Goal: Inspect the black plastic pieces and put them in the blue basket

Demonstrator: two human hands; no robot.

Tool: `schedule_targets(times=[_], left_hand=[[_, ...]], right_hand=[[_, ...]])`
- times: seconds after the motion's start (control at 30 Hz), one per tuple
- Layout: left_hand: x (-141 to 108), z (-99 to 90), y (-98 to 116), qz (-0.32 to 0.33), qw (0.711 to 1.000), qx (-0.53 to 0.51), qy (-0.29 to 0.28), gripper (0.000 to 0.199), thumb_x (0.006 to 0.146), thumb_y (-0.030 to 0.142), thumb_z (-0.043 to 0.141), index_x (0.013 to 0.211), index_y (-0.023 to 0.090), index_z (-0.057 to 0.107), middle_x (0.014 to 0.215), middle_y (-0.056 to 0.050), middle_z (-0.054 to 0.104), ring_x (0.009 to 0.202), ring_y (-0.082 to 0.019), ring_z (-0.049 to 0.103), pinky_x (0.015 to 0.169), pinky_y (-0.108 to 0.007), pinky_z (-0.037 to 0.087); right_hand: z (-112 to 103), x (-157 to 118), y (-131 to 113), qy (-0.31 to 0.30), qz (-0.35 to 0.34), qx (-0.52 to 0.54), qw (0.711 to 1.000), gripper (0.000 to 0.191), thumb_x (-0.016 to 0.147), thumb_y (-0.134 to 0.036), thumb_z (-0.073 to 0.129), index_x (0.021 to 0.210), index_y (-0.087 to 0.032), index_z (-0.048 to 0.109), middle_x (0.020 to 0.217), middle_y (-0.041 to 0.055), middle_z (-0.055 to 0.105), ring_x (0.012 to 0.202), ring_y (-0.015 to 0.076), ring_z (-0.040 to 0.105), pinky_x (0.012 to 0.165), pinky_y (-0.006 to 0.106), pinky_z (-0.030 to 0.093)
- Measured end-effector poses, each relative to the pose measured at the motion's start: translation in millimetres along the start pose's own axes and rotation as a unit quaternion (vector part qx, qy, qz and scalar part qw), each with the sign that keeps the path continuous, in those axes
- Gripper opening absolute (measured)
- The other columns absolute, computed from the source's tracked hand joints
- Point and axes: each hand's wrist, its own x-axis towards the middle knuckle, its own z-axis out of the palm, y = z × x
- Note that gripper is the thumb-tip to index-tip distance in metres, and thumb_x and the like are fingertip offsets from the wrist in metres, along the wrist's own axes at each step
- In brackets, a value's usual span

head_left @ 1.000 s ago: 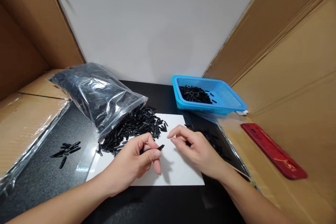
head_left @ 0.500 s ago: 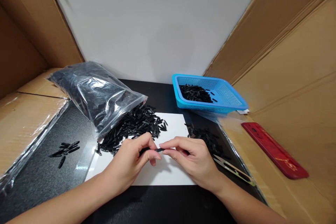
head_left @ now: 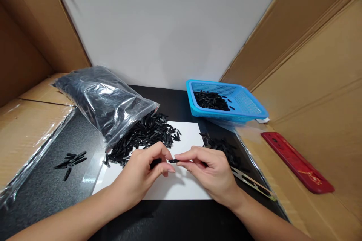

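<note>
Between the fingertips of my two hands is a slim black elongated piece (head_left: pixel 173 161). Thumb and index finger of my right hand (head_left: pixel 210 165) pinch its right end. The curled index finger and thumb of my left hand (head_left: pixel 148 167) are around its left end, and more dark pieces seem to sit inside that curl, partly hidden. Both hands hover over a white sheet of paper (head_left: pixel 181 192). Just behind my left hand, a heap of similar black pieces (head_left: pixel 152 130) covers part of the sheet.
A clear plastic bag (head_left: pixel 104 98) of black pieces lies behind the heap. The blue basket (head_left: pixel 240 115) holds more. Small groups lie on the left (head_left: pixel 70 161) and right (head_left: pixel 226 148). Metal tweezers (head_left: pixel 254 184) and a red case (head_left: pixel 296 162) are at right; cardboard walls flank the table.
My left fingertips have spread slightly, and more of the black piece shows in my right pinch. My right hand has shifted slightly right.
</note>
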Motion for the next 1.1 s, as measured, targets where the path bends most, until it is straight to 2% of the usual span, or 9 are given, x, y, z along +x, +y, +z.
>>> schedule_targets(times=[0.1, 0.2, 0.3, 0.57, 0.73, 0.9, 1.0, 1.1], left_hand=[[-1, -0.7, -1, 0.017, 1.000, 0.025, -0.001, 0.012, 0.092, 0.024, 0.055, 0.081, 0.020, 0.057, 0.067, 0.005, 0.062, 0.063, -0.011, 0.057, 0.062, -0.021, 0.039], [-3, -1.5, -1, 0.037, 0.998, 0.056, 0.000, 0.019, 0.094, 0.026, 0.051, 0.077, 0.019, 0.056, 0.068, 0.003, 0.061, 0.063, -0.011, 0.055, 0.060, -0.021, 0.038], [-3, -1.2, 0, 0.050, 0.996, 0.076, 0.002, 0.021, 0.094, 0.025, 0.048, 0.075, 0.019, 0.054, 0.068, 0.002, 0.060, 0.061, -0.012, 0.054, 0.058, -0.021, 0.037], [-2, 1.0, -1, 0.094, 0.989, 0.111, 0.002, 0.023, 0.089, 0.010, 0.045, 0.070, 0.020, 0.044, 0.061, 0.006, 0.047, 0.055, -0.009, 0.043, 0.052, -0.018, 0.031], [-3, 1.6, -1, 0.118, 0.987, 0.105, 0.007, 0.025, 0.085, 0.003, 0.042, 0.067, 0.021, 0.039, 0.060, 0.007, 0.047, 0.054, -0.008, 0.044, 0.052, -0.017, 0.032], [-1, 4.4, 0, 0.144, 0.981, 0.128, 0.021, 0.027, 0.084, 0.004, 0.039, 0.063, 0.021, 0.035, 0.058, 0.006, 0.044, 0.053, -0.008, 0.042, 0.051, -0.018, 0.031], [-4, 7.0, -6, 0.164, 0.977, 0.136, 0.026, 0.026, 0.085, 0.004, 0.040, 0.065, 0.021, 0.040, 0.061, 0.006, 0.043, 0.056, -0.009, 0.040, 0.051, -0.020, 0.029], [-9, 7.7, -12, 0.145, 0.979, 0.143, -0.001, 0.025, 0.086, 0.003, 0.039, 0.076, 0.021, 0.052, 0.068, 0.003, 0.048, 0.061, -0.011, 0.042, 0.054, -0.022, 0.030]], right_hand=[[1, 0, 0, -0.012, 0.011, -0.002, 1.000, 0.009, 0.085, -0.018, 0.068, 0.082, -0.013, 0.076, 0.060, 0.0011, 0.067, 0.046, 0.0091, 0.045, 0.044, 0.021, 0.036], [1, -2, -1, -0.026, 0.049, 0.000, 0.998, 0.015, 0.085, -0.028, 0.070, 0.089, -0.015, 0.074, 0.049, -0.0066, 0.048, 0.043, 0.0085, 0.037, 0.043, 0.021, 0.032], [1, -3, -5, -0.038, 0.080, 0.003, 0.996, 0.016, 0.086, -0.031, 0.067, 0.086, -0.016, 0.072, 0.050, -0.0089, 0.035, 0.043, 0.0084, 0.035, 0.044, 0.021, 0.031], [1, -1, -11, -0.087, 0.109, -0.008, 0.990, 0.015, 0.090, -0.029, 0.064, 0.081, -0.017, 0.067, 0.054, -0.0069, 0.040, 0.047, 0.0091, 0.036, 0.047, 0.022, 0.031], [1, -2, -10, -0.095, 0.080, -0.013, 0.992, 0.010, 0.091, -0.023, 0.061, 0.083, -0.018, 0.064, 0.060, -0.0055, 0.049, 0.049, 0.0089, 0.038, 0.050, 0.021, 0.034], [0, -4, -9, -0.112, 0.063, -0.032, 0.991, 0.008, 0.092, -0.020, 0.056, 0.087, -0.019, 0.062, 0.060, -0.0060, 0.047, 0.049, 0.0094, 0.039, 0.052, 0.021, 0.035], [1, -4, -9, -0.118, 0.074, -0.023, 0.990, 0.009, 0.092, -0.017, 0.052, 0.088, -0.020, 0.060, 0.060, -0.0063, 0.045, 0.049, 0.0094, 0.040, 0.051, 0.020, 0.035], [1, -4, -9, -0.135, 0.098, 0.008, 0.986, 0.009, 0.090, -0.015, 0.050, 0.089, -0.020, 0.057, 0.060, -0.0066, 0.044, 0.050, 0.0092, 0.039, 0.051, 0.020, 0.035]])
